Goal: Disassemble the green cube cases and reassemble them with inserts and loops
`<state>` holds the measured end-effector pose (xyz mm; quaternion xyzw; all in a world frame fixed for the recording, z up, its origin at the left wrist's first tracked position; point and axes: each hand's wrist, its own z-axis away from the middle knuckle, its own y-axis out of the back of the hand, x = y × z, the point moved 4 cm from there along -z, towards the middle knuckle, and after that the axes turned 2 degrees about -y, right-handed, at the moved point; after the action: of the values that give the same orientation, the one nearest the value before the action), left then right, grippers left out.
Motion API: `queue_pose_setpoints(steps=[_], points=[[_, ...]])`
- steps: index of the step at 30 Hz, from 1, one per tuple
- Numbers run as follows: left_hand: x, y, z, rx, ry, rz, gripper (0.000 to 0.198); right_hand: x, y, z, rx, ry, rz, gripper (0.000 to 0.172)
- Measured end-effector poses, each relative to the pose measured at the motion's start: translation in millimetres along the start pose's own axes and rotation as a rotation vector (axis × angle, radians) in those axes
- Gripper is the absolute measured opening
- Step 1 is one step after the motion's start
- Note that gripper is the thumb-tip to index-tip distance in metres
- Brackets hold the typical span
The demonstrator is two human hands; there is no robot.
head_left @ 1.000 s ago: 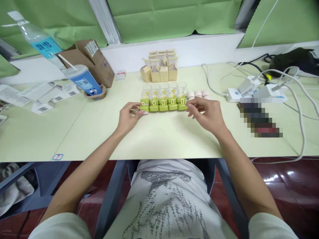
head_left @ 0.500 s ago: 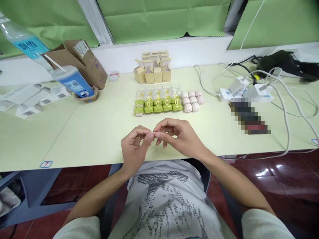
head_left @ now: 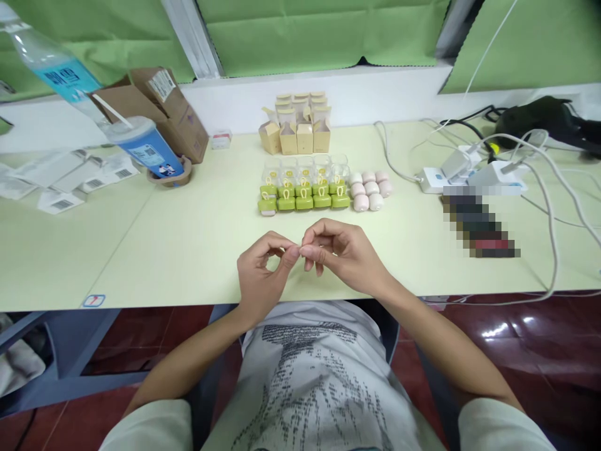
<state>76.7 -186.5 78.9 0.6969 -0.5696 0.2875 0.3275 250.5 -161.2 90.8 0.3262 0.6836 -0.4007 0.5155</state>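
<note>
My left hand (head_left: 265, 269) and my right hand (head_left: 345, 254) meet fingertip to fingertip above the near part of the table (head_left: 188, 250). Thumb and forefinger of each are pinched together; whatever lies between them is too small or hidden to make out. Just beyond my hands stand green lidded pieces with pale loops (head_left: 304, 199) in two rows. Clear plastic cups with yellow marks (head_left: 305, 168) stand right behind them. To their right is a cluster of rounded pale pink and white pieces (head_left: 370, 188).
Open tan boxes (head_left: 305, 138) stand at the back. On the left are a blue drink cup (head_left: 150, 150), a cardboard box (head_left: 188, 128), a water bottle (head_left: 61, 72) and flat white boxes (head_left: 61, 175). A power strip (head_left: 434, 180) with loose cables and a blurred-out item (head_left: 483, 228) lie right.
The whole view has shifted slightly, so things on the table appear a little further right. My hands stay pinched together at nearly the same spot.
</note>
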Motion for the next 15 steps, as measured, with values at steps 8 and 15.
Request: queue_pose_setpoints(steps=[8, 15], points=[[3, -3.8, -15, -0.017, -0.089, -0.037, 0.024, -2, 6, -1, 0.045, 0.006, 0.021, 0.048], [-20, -14.9, -30, -0.212, 0.329, 0.209, 0.05, -3, 16, -7, -0.094, -0.016, 0.01, 0.048]])
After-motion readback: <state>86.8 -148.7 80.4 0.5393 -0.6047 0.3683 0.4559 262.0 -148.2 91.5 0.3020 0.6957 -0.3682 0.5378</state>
